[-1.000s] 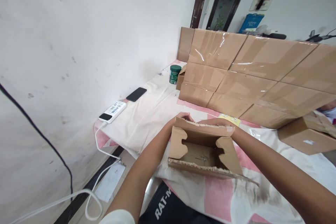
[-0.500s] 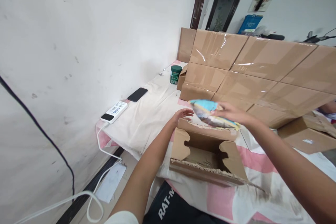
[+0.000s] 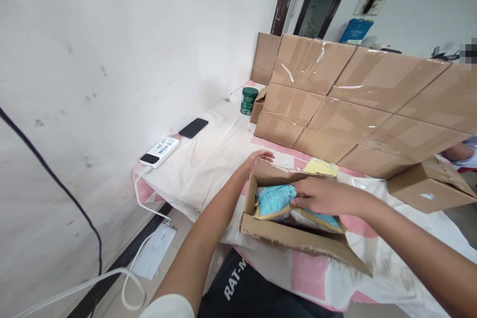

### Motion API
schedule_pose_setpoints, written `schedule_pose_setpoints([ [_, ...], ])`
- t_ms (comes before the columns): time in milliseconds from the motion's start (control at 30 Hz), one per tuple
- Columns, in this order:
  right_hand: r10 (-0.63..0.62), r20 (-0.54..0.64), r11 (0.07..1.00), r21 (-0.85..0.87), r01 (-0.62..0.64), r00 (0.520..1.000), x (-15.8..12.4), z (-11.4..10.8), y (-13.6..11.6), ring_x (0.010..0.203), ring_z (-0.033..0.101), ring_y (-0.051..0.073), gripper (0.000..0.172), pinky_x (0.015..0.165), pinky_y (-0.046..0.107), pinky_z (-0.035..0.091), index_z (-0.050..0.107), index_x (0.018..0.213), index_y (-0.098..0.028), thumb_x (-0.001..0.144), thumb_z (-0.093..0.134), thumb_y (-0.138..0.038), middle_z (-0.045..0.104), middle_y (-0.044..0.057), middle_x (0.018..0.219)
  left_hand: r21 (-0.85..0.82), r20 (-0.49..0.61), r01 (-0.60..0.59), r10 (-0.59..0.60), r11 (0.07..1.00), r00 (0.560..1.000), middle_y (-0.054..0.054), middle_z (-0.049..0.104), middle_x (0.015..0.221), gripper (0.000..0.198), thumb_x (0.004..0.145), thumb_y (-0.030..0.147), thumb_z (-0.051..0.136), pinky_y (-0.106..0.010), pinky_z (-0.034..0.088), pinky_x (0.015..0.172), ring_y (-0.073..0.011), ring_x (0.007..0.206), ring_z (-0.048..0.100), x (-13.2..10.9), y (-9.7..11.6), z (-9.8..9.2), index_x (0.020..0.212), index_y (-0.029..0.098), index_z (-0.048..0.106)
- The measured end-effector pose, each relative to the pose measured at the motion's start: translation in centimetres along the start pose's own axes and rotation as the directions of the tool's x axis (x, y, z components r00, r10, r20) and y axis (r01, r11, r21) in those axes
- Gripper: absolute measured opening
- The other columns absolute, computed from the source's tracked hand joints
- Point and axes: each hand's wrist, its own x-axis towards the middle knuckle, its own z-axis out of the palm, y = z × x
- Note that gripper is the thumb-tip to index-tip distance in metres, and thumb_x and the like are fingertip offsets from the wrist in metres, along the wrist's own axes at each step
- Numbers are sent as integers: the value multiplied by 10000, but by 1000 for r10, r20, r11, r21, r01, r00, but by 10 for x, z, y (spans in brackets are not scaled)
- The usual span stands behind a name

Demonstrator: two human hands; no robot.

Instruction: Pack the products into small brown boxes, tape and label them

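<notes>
In the head view an open cardboard box (image 3: 298, 241) rests on the cloth-covered table. Inside lies a blue plastic packet (image 3: 275, 199) with a yellowish edge, filling much of its width. My right hand (image 3: 313, 195) reaches into the box from the right, its fingers closed on the packet's middle; some fingertips are hidden. My left hand (image 3: 260, 158) is at the box's far left corner, fingers stretched out and apart, holding nothing. Whether its palm touches the cardboard I cannot tell.
Taped cardboard panels (image 3: 357, 104) stand behind the box. A green canister (image 3: 248, 101), a dark phone (image 3: 193, 128) and a white device (image 3: 160, 152) with a cable lie to the left. A yellow piece (image 3: 321, 167) sits behind the box, another carton (image 3: 428, 186) at right.
My right hand has brought the blue packet down from above the far edge into the box. The inner side flaps are now out of sight. My left hand stays near the same corner.
</notes>
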Motion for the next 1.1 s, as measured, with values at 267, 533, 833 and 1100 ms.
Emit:
schedule_pose_setpoints([
  [267, 209, 190, 961, -221, -165, 959, 43, 63, 5, 958, 743, 329, 278, 797, 379, 520, 760, 1023, -131, 960, 560, -313, 781, 184, 1101, 36, 16, 52, -53, 998, 998, -88, 687, 1165, 339, 986, 423, 641, -422, 593, 888, -210, 1011, 681, 2, 6, -1, 1182, 147, 657],
  [533, 151, 181, 936, -343, -82, 972, 39, 61, -3, 898, 763, 331, 303, 693, 345, 494, 779, 1064, -150, 938, 601, -360, 798, 158, 1047, 51, 64, 52, -56, 997, 996, -79, 700, 1116, 320, 985, 432, 641, -409, 587, 878, -198, 976, 684, -4, 9, 5, 1116, 141, 671],
  [833, -91, -55, 815, -577, 43, 994, 16, 42, -26, 762, 732, 299, 296, 629, 329, 406, 746, 1005, -136, 987, 591, -389, 781, 160, 881, 105, 36, 22, -26, 994, 999, -74, 698, 1092, 325, 986, 444, 636, -402, 585, 867, -194, 963, 681, -15, 12, 15, 1096, 141, 670],
  [1100, -91, -456, 996, -36, 84, 885, -15, 16, -12, 704, 610, 174, 419, 686, 289, 417, 670, 831, -192, 1068, 429, -439, 685, 38, 746, 203, -62, -38, 52, 978, 997, -71, 723, 993, 365, 935, 509, 659, -438, 542, 939, -214, 952, 690, -28, 34, 32, 962, 146, 684],
])
